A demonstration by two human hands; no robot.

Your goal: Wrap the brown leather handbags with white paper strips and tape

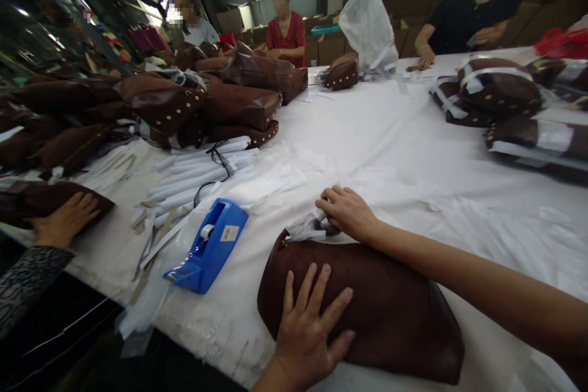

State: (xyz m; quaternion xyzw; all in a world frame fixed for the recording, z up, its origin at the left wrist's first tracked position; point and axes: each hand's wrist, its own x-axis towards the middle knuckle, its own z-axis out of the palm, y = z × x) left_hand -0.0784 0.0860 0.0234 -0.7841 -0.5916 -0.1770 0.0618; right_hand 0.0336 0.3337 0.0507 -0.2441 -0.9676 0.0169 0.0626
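A dark brown leather bag (381,306) lies flat on the white table (376,147) just in front of me. My left hand (309,326) rests on its near left part, fingers spread flat. My right hand (348,211) reaches across to the bag's far top corner, fingers curled on a crumpled piece of white wrapping paper (307,228) tucked at that corner. A blue tape dispenser (209,246) stands to the left of the bag.
Rolled white paper strips (202,174) and a black cord lie beyond the dispenser. Brown studded bags (184,110) are heaped at the left, wrapped ones (500,92) at the right. A co-worker's hand (64,220) presses a bag at the left edge. Other people sit along the far side.
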